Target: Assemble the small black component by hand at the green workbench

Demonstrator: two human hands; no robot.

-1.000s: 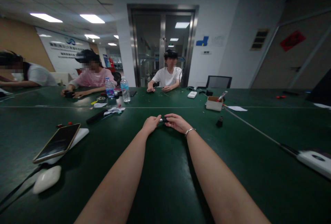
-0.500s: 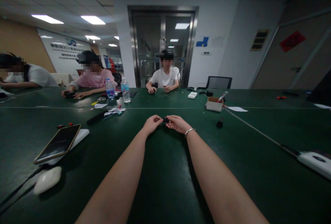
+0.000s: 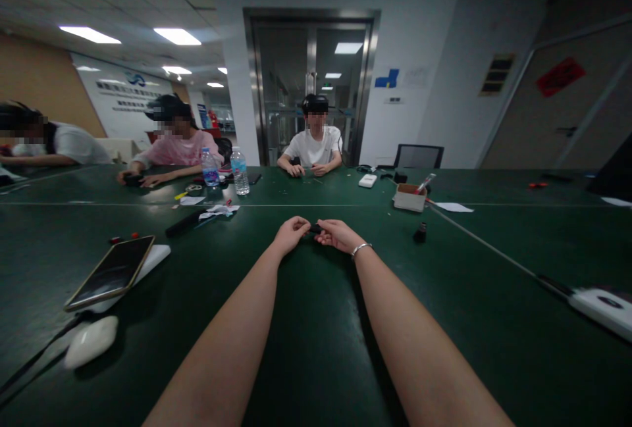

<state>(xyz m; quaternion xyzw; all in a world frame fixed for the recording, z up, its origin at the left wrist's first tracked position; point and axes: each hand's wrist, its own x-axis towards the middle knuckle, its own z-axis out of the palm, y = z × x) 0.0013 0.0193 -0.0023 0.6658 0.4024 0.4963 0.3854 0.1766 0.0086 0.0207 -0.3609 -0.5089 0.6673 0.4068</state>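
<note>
Over the middle of the green table, both my arms reach forward and my fingertips meet at a small black object. My left hand pinches its left end, and my right hand, with a silver bracelet at the wrist, grips its right end. The object is too small and too covered by fingers for me to tell its kind. To the right of my right hand a small black bottle-like item stands upright on the table.
At left lie a phone on a white object and a pale rounded case. Two water bottles stand further back. A small box is at back right, a white device at far right. Several people sit across the table.
My hands stay in nearly the same place, both still on the small black object. The person opposite has shifted their head and hands slightly.
</note>
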